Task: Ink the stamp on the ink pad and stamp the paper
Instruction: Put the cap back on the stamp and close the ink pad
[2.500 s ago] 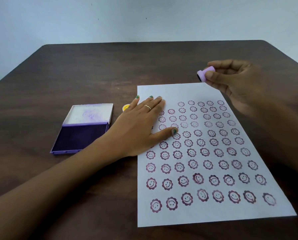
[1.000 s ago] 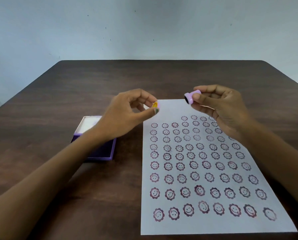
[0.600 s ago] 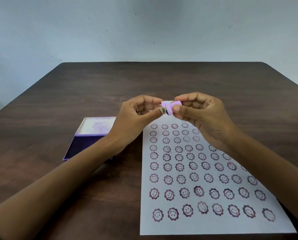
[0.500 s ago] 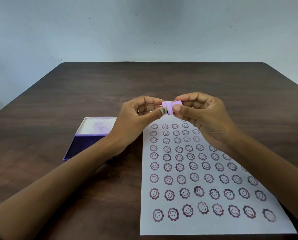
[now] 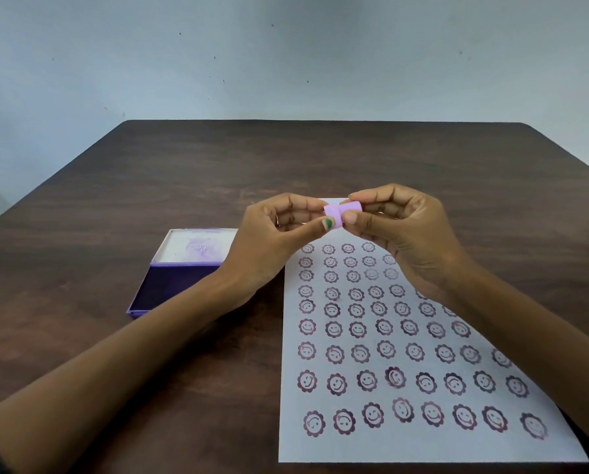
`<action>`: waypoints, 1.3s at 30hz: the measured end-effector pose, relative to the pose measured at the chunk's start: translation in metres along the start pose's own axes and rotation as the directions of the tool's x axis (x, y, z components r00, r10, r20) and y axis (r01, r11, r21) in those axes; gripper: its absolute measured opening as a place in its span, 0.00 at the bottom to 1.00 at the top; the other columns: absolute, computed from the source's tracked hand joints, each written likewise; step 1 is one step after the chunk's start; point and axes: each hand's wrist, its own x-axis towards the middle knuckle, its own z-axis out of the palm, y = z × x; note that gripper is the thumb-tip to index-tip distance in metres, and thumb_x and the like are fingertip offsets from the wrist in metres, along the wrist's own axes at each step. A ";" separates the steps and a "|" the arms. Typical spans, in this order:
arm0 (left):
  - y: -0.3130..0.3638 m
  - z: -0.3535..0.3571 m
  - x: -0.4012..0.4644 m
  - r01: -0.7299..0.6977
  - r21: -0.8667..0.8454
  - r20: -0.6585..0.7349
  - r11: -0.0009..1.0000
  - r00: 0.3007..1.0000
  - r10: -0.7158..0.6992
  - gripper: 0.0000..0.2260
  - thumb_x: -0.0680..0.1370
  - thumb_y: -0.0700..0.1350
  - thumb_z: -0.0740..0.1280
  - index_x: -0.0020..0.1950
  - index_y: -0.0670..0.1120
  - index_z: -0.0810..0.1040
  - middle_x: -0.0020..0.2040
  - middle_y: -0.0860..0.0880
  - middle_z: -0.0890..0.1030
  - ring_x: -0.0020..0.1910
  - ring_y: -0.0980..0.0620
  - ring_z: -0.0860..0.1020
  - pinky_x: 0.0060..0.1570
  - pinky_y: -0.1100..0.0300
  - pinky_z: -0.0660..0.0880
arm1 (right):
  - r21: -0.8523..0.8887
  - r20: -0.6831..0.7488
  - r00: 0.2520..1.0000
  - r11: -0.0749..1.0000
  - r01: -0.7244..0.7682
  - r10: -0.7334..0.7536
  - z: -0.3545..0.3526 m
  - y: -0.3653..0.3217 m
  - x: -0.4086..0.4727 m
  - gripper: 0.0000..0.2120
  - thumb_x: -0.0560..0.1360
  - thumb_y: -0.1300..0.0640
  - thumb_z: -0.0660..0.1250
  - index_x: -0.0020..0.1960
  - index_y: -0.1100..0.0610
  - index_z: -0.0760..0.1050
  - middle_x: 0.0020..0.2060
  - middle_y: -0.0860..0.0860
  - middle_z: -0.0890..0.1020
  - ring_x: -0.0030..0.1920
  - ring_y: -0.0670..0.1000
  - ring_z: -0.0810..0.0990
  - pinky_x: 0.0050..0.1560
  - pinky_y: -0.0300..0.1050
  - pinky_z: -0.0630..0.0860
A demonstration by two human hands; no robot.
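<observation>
A small lilac stamp is pinched between both hands above the far end of the paper. My left hand grips its left end, where a cap sits on it; my right hand grips its right end. The white paper lies flat on the table, covered with several rows of purple smiley-flower prints. The purple ink pad lies open to the left of the paper, its lid folded back; my left forearm hides part of the pad.
The dark wooden table reaches back to a pale blue wall. Its rounded far corners and side edges are in view.
My left hand lifted off the paper, picked up a small yellow-ended cap, and both hands came together. The cap now sits on the stamp. The camera view has tilted up.
</observation>
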 end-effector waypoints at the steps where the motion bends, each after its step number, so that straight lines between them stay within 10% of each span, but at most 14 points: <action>1: -0.001 0.000 0.000 0.000 0.006 -0.001 1.000 1.000 0.000 0.14 0.71 0.43 0.73 0.55 0.41 0.80 0.48 0.47 0.85 0.45 0.54 0.84 0.47 0.65 0.78 | -0.015 -0.002 1.000 1.000 0.004 -0.004 0.000 0.000 0.000 0.15 0.61 0.59 0.75 0.47 0.58 0.80 0.44 0.55 0.86 0.46 0.55 0.84 0.45 0.43 0.81; 19: 0.013 -0.050 0.006 -0.246 0.565 0.071 0.788 0.965 0.251 0.17 0.77 0.55 0.64 0.64 0.52 0.74 0.63 0.55 0.76 0.59 0.58 0.74 0.57 0.57 0.73 | -0.632 -0.067 0.969 0.762 0.142 -0.236 0.001 -0.005 0.001 0.11 0.66 0.49 0.72 0.47 0.49 0.78 0.46 0.47 0.82 0.46 0.44 0.81 0.42 0.39 0.77; 28: -0.003 -0.123 -0.019 -0.075 0.632 0.084 0.771 0.996 0.028 0.23 0.74 0.60 0.63 0.69 0.58 0.66 0.67 0.59 0.68 0.66 0.59 0.64 0.62 0.59 0.61 | -0.727 0.109 0.969 0.648 0.230 -0.221 0.031 0.006 0.025 0.08 0.70 0.56 0.71 0.49 0.52 0.78 0.46 0.45 0.80 0.42 0.41 0.78 0.38 0.23 0.72; 39: -0.013 -0.159 -0.064 0.093 0.651 0.208 0.754 0.933 -0.295 0.46 0.63 0.71 0.65 0.75 0.61 0.48 0.78 0.59 0.50 0.75 0.60 0.50 0.75 0.53 0.49 | -0.826 0.219 0.973 0.518 0.224 -0.072 0.039 -0.005 0.043 0.22 0.69 0.49 0.71 0.60 0.51 0.72 0.54 0.46 0.77 0.53 0.47 0.75 0.49 0.39 0.72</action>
